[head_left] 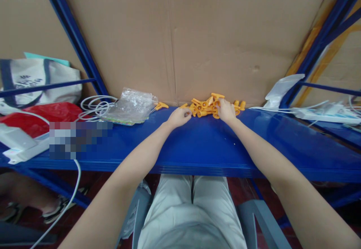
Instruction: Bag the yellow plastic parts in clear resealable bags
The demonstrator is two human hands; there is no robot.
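A loose pile of yellow-orange plastic parts [204, 108], some T-shaped and some with round hollow ends, lies on the blue shelf top [197, 143] against the cardboard. At the pile's left edge is my left hand [179, 117], its fingers curled in; a small dark spot shows at the fingertips, too small to name. My right hand [227, 110] reaches into the pile's right side, fingers closed around a yellow plastic part [217, 103], partly hidden. A T-shaped yellow part [217, 96] sticks up just above that hand.
Left of the pile are another yellow part [161, 105], clear plastic bags [131, 106], a coiled white cable [96, 106] and a red bag [53, 115]. A cardboard sheet [214, 42] stands behind. Blue posts [75, 34] flank the space; a white power strip [324, 115] lies right.
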